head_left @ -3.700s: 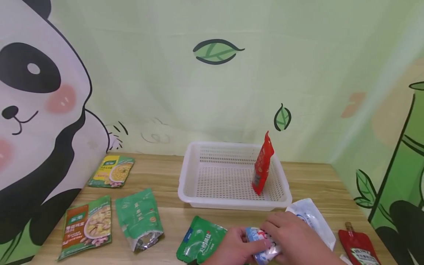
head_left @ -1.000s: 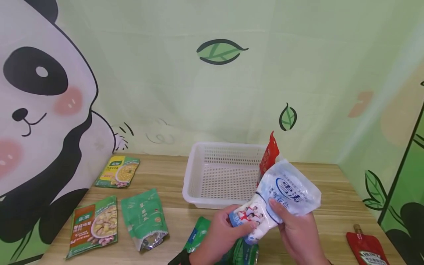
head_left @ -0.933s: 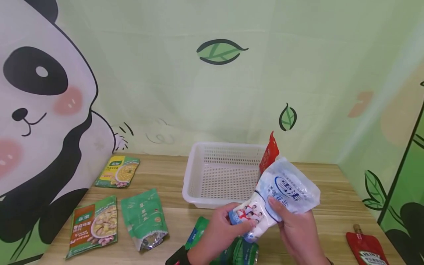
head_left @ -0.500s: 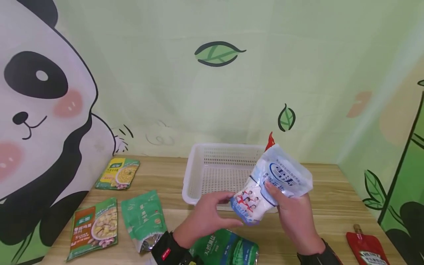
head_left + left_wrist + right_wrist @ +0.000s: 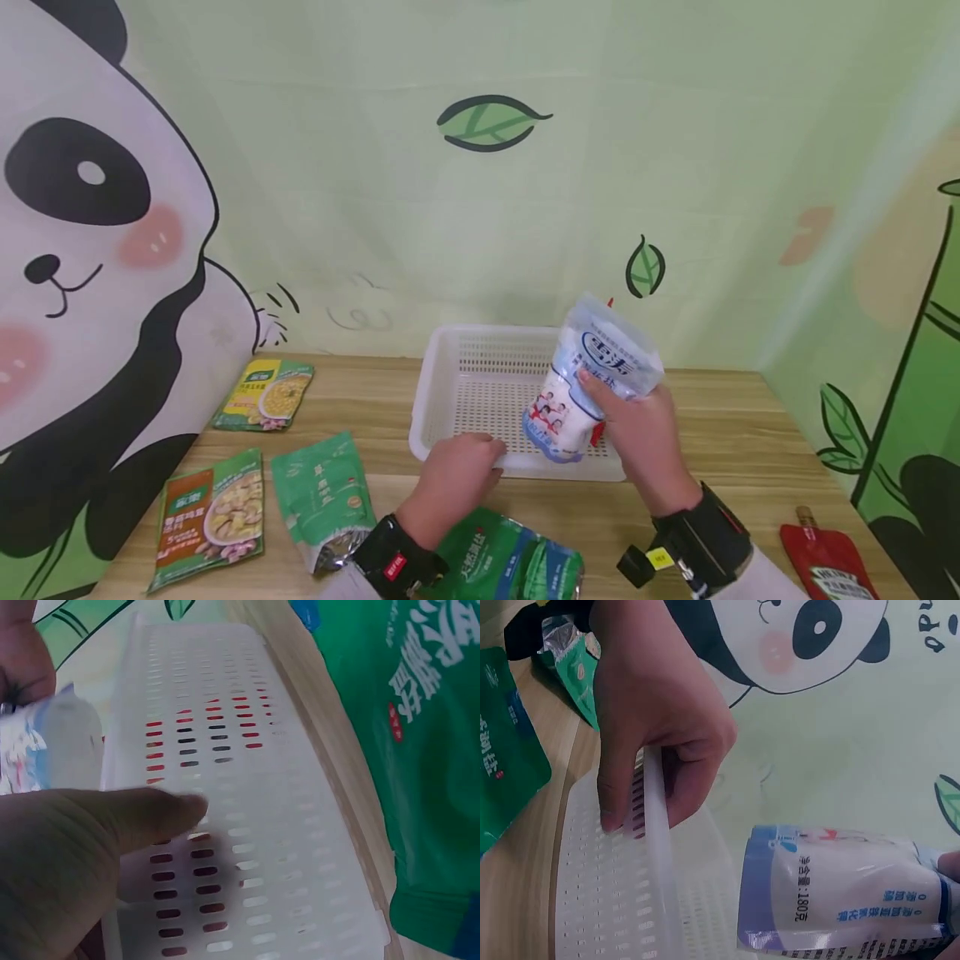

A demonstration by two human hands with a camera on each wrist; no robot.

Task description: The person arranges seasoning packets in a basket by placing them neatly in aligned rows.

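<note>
Apparently at the placing step: holding bag (image 5: 558, 417) over R part of basket (image 5: 487, 408), base down & leaning a bit, not yet set in. Gripping bag w/ R hand (image 5: 641, 429), w/ thumb across the front & fingers round behind. Gripping basket's near rim w/ L hand (image 5: 459, 473), w/ thumb outside the wall & fingers tucked inside (clearest from R wrist, prob. just to steady it). So no free hand out of 2. Can see 1 red packet (image 5: 597, 433) in basket too, mostly hidden behind bag.

Next, prob. need to lower bag inside the near rim, beside red packet, & let go only once resting on basket floor. Should keep hold of rim meanwhile. Could snag bag's base on rim, or knock red packet over. Prob. left for later, judging by layout: green pack (image 5: 480, 554), green pouch (image 5: 326, 496), brown pack (image 5: 210, 517), yellow pack (image 5: 262, 396), ketchup (image 5: 825, 554) far R.
</note>
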